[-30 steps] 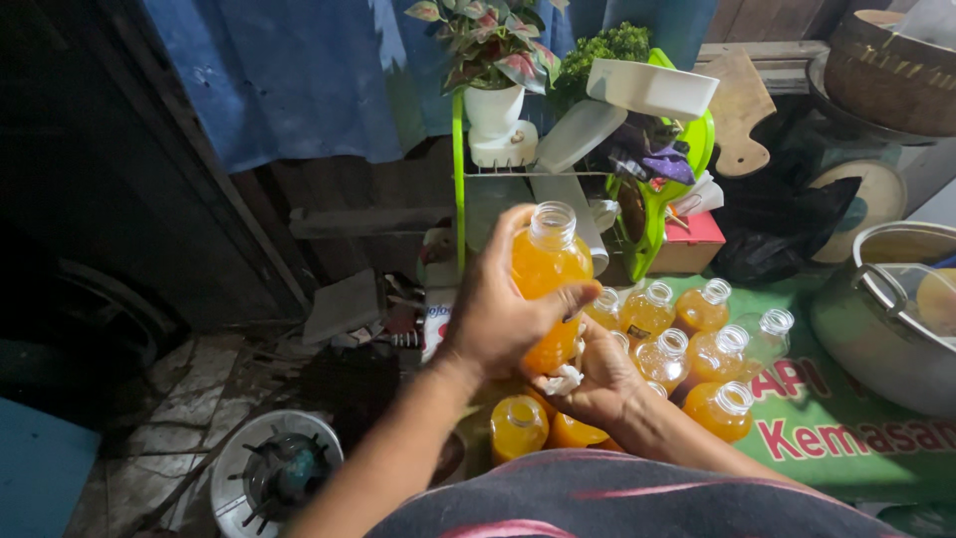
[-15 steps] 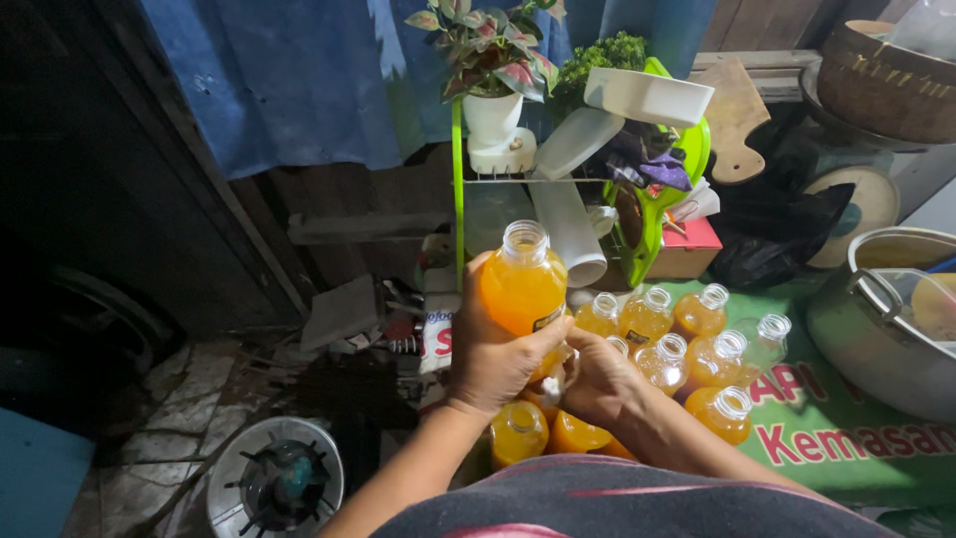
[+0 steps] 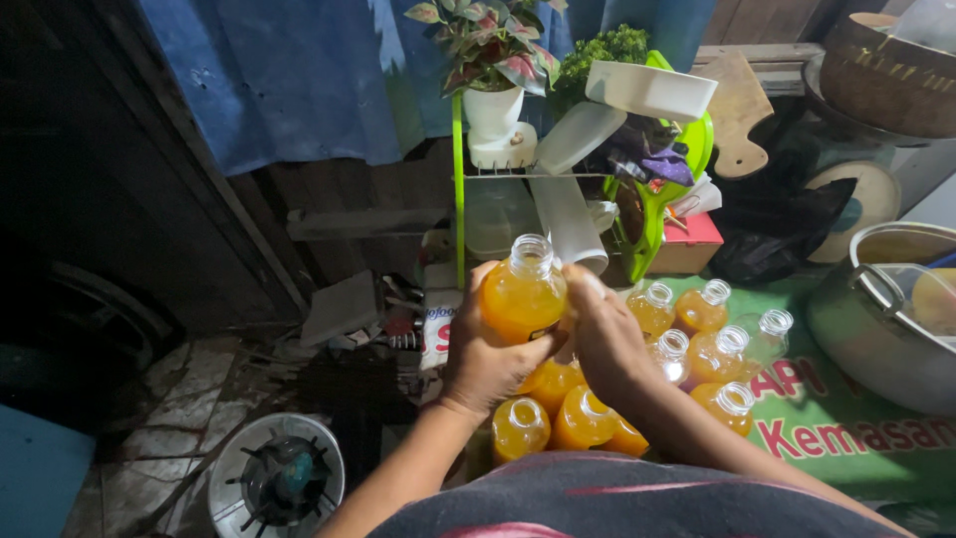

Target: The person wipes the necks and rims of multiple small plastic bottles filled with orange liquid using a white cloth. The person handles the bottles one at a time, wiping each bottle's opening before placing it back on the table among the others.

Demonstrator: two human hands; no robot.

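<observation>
We are in a cramped home kitchen corner used for bottling drinks. We see open bottles of orange juice (image 3: 697, 344) crowded on a green printed mat (image 3: 846, 418), a large metal pot (image 3: 881, 319), a green rack (image 3: 647, 199) with plastic containers, a wooden cutting board (image 3: 737, 115), a potted plant (image 3: 493, 70), and a gas burner (image 3: 277, 478) on the tiled floor.

Two hands are showing: the left hand (image 3: 488, 364) and the right hand (image 3: 602, 334). One uncapped bottle of orange juice (image 3: 523, 294) is being held up between them. Nine more bottles are standing on the green mat (image 3: 856, 418), among them the nearest one (image 3: 519, 426). One gas burner (image 3: 277, 480), one metal pot (image 3: 876, 319), one potted plant (image 3: 493, 60) and one wooden cutting board (image 3: 739, 110) are sitting around.
</observation>
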